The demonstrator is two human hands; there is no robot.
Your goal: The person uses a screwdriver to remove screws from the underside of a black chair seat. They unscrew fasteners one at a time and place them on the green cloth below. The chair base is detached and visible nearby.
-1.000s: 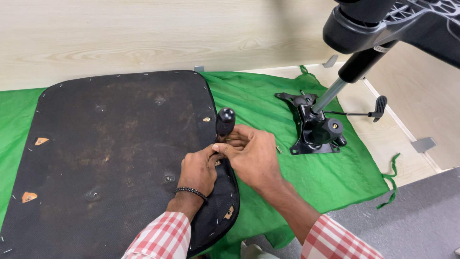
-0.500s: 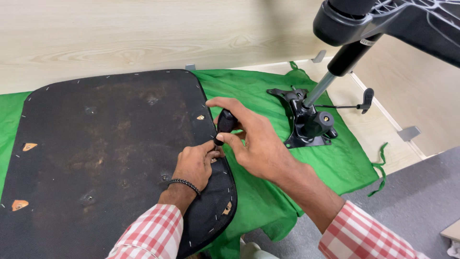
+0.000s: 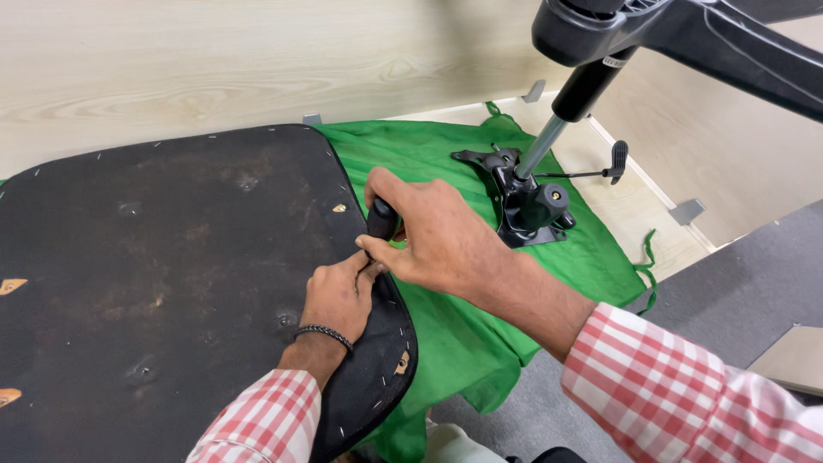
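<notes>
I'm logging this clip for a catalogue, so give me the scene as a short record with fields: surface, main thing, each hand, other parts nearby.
Surface: green cloth spread over a pale wooden table
Main thing: black seat pad, underside up, lying partly on the cloth
Left hand: rests on the pad's right edge, fingers pinched by a small black handle
Right hand: wrapped over the handle from above
Other parts: black metal chair mechanism on the cloth, with a gas cylinder rising to a black chair base
Clothing: red and white checked sleeves
</notes>
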